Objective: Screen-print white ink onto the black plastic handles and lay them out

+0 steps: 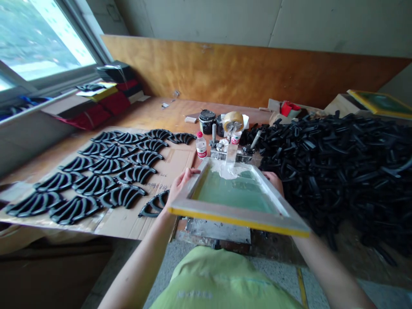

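A screen printing frame (238, 216) with green mesh is tilted up in front of me, its near edge raised above a metal base plate (219, 231). My left hand (183, 183) grips its left side, fingers at the outer edge. On the opposite side my right hand (274, 181) is closed round the frame, partly hidden by it. A squeegee (229, 161) with whitish paste stands at the mesh's far end, by a metal clamp (231, 154). Close to my left forearm lies a black ribbed plastic part (155, 204).
Rows of black ribbed parts (93, 183) cover the cardboard (175, 161) on the left. A large pile of black plastic pieces (337, 163) fills the right. Behind the frame stand a bottle with a red cap (201, 146), a black tub (207, 122) and a tape roll (233, 121).
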